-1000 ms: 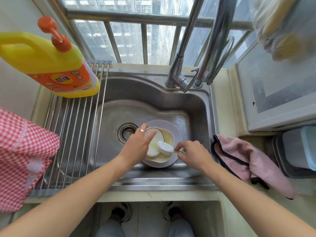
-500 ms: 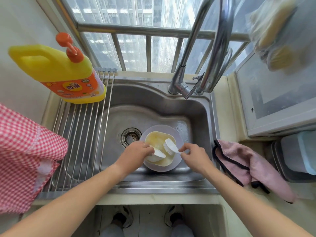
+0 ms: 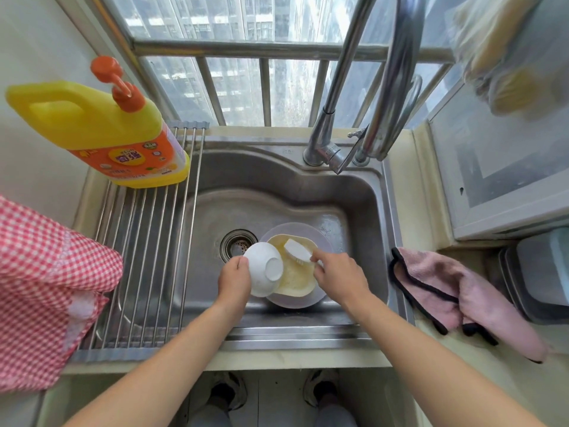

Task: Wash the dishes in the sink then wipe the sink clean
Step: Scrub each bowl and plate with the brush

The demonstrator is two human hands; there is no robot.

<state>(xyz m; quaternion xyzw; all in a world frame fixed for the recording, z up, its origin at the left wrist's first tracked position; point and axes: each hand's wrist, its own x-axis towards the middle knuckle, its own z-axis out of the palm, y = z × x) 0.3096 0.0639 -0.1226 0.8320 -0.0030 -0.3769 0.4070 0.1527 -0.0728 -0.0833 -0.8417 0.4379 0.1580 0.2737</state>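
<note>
In the steel sink [image 3: 277,186] a pale lilac plate [image 3: 320,234] carries a cream square dish [image 3: 295,278]. My left hand [image 3: 234,280] grips the rim of a small white bowl [image 3: 264,269], tipped on its side with its base facing up, just right of the drain [image 3: 237,244]. My right hand [image 3: 338,275] holds the handle of a white dish brush [image 3: 297,250], whose head lies over the cream dish.
A yellow detergent bottle [image 3: 101,134] with an orange pump stands on the roll-up drying rack [image 3: 144,257] at the left. A red checked cloth [image 3: 46,288] hangs at far left. The faucet [image 3: 332,124] rises behind the basin. A pink rag [image 3: 462,297] lies on the right counter.
My left hand has lifted the white bowl out of the cream dish and tipped it base up. The brush stays over the dish in my right hand.
</note>
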